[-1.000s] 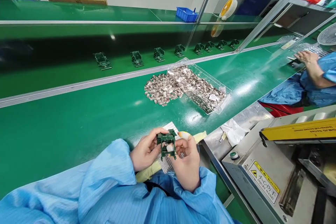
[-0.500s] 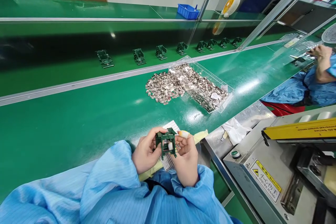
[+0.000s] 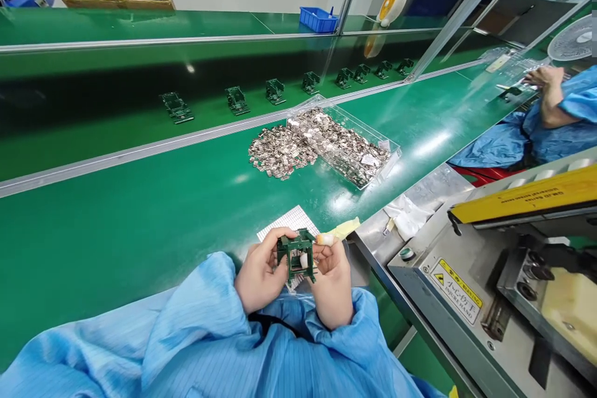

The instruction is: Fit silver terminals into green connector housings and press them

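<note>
Bench point(image 3: 116, 249), green, 1 in number, runs across the view, with 1 grey machine point(image 3: 443, 249) to its right. On it sits 1 clear tray point(image 3: 392, 158) of metal pieces point(image 3: 354, 146); more lie in 1 loose pile point(image 3: 282, 152) beside its left end (too many to count). 1 gridded white sheet point(image 3: 289, 219) lies partly behind the hands. Beyond the silver rail point(image 3: 140, 148), 8 green units point(image 3: 237, 101) stand in 1 row. The left hand point(image 3: 262, 270) and right hand point(image 3: 333, 277) grasp 1 green frame point(image 3: 298, 241) between them, above the bench's near edge.
</note>
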A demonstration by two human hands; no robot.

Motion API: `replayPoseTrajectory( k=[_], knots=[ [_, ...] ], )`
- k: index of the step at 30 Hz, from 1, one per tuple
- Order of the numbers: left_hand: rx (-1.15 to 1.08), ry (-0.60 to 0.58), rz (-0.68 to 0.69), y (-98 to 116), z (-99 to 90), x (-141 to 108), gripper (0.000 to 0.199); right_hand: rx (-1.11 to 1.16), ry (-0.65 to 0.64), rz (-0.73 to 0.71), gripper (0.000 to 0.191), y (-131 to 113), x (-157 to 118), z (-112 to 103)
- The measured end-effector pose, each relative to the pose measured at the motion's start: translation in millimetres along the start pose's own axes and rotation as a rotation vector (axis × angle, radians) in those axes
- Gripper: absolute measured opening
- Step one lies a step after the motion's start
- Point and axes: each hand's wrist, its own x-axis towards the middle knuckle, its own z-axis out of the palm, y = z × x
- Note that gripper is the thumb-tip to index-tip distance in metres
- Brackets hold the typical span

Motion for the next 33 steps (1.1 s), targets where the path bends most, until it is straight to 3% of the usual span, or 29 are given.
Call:
replayPoseTrajectory(
  k=[7,9,12,15,19,24,33],
  knots=[
    [0.012,-0.146,0.003,0,12.2,-2,0.032,0.075,0.082,-0.052,0.028,6,-17,-24],
    [-0.008,-0.188,-0.006,5,10.9,8,0.031,0.074,0.192,-0.084,0.023,17,-20,-40],
    [-0.137,-0.133,-0.031,10,10.5,34,0.035,0.011,0.310,-0.071,0.023,38,-21,-61],
    [-0.253,-0.092,-0.033,7,17.6,62,0.043,-0.044,0.218,-0.033,0.025,52,-18,-64],
    [-0.251,-0.158,0.015,-7,31.0,82,0.044,-0.058,0.124,-0.050,0.028,59,-9,-45],
    [-0.179,-0.163,0.050,-17,32.2,82,0.042,-0.094,0.128,-0.109,0.035,67,-1,-33],
    [-0.128,-0.174,0.051,-20,30.4,81,0.041,-0.317,0.025,-0.227,0.034,88,-5,-46]
  ],
)
